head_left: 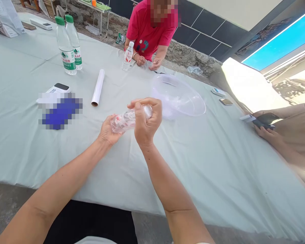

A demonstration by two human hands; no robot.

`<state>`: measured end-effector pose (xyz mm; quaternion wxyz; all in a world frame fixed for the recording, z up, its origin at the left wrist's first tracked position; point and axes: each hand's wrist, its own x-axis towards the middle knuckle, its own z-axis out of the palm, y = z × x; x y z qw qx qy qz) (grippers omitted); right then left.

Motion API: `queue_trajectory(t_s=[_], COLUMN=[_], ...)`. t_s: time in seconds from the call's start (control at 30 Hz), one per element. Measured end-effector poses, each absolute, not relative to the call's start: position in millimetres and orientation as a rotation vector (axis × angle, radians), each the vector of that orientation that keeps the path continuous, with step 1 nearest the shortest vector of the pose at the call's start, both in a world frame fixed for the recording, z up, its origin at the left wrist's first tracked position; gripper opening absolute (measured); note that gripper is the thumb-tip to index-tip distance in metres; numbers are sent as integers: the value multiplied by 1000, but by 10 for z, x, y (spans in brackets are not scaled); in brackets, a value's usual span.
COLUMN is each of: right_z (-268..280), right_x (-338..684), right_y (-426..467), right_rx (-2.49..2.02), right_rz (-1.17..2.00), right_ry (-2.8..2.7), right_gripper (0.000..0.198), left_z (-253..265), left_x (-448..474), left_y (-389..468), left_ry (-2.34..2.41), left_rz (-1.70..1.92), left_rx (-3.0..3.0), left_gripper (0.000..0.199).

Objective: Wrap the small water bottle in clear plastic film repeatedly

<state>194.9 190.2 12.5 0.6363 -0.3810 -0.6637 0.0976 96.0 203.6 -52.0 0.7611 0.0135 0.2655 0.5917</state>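
Note:
Above the tablecloth I hold a clear plastic water bottle [122,122] with a red-printed label, tilted so its top points right and slightly up. My left hand [109,131] is wrapped around the base end from below. At the top end, my right hand [148,123] is closed with its thumb and fingers around the bottle. That hand hides most of the neck, and I cannot tell whether the cap is on. Beyond my right hand stands a clear plastic basin [193,105]. A white roll [98,88] with a cardboard core lies past my left hand.
Two green-capped bottles [66,51] stand at the back left. Nearer lies a blurred blue item [61,112]. Across the table, a person in a red shirt [152,30] handles clear plastic beside another water bottle [127,57]. A second person's hand [269,135] holds a device at the right edge.

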Motion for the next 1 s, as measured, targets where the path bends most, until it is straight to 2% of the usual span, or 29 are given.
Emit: queue_trajectory(t_s=[0.13, 0.3, 0.47, 0.57, 0.8, 0.93, 1.0], right_z=[126, 30, 85, 118, 31, 239, 406], right_x=[1846, 2079, 2234, 2197, 2147, 2158, 2101], right_y=[2082, 3035, 4303, 4820, 5178, 5027, 5011], right_rx=[-924, -1006, -1199, -1331, -1540, -1584, -1554], right_rz=[323, 320, 52, -74, 40, 138, 89], right_ry=[-1590, -1648, -1729, -1698, -1725, -1710, -1703], right_gripper=[16, 27, 43, 43, 38, 33, 32], left_z=[-622, -811, -897, -924, -945, -952, -957], left_x=[1114, 1125, 1148, 1145, 1142, 1150, 1154], left_y=[2124, 2122, 2135, 2150, 2168, 2175, 2176], left_ry=[365, 482, 558, 505, 485, 488, 493], left_rz=[1228, 1065, 959, 931, 936, 940, 947], left_rx=[-14, 54, 184, 218, 218, 218, 213], left_gripper=[26, 67, 39, 27, 25, 26, 27])
